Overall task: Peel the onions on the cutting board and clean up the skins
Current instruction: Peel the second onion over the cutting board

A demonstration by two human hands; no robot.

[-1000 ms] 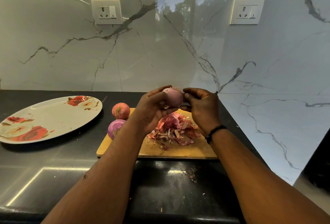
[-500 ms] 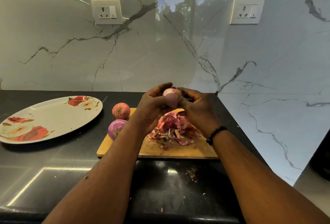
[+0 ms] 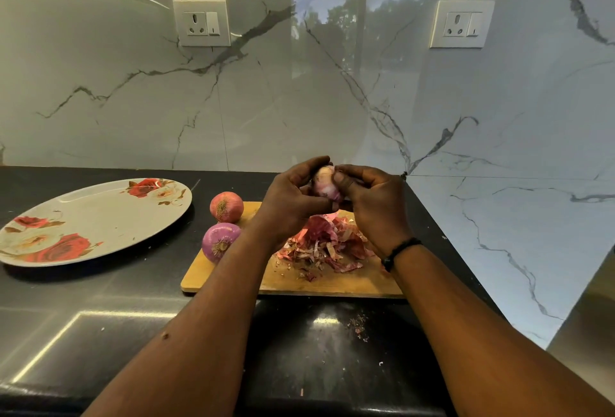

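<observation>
A pale pink onion (image 3: 324, 183) is held up above the wooden cutting board (image 3: 332, 283), between both hands. My left hand (image 3: 293, 200) grips it from the left, and my right hand (image 3: 369, 197) curls round it from the right with the thumb on its skin. Under the hands a heap of reddish onion skins (image 3: 327, 247) lies on the board. At the board's left end sit two whole onions: a reddish onion (image 3: 226, 207) behind and a purple onion (image 3: 219, 242) in front.
A large oval plate with red roses (image 3: 90, 223) lies on the black counter (image 3: 100, 333) to the left. Skin crumbs (image 3: 359, 326) are scattered on the counter in front of the board. The marble wall with two sockets closes the back and right.
The onion has been turned between my hands and lifted slightly. My right hand has come closer round it, its thumb now on the onion's skin.
</observation>
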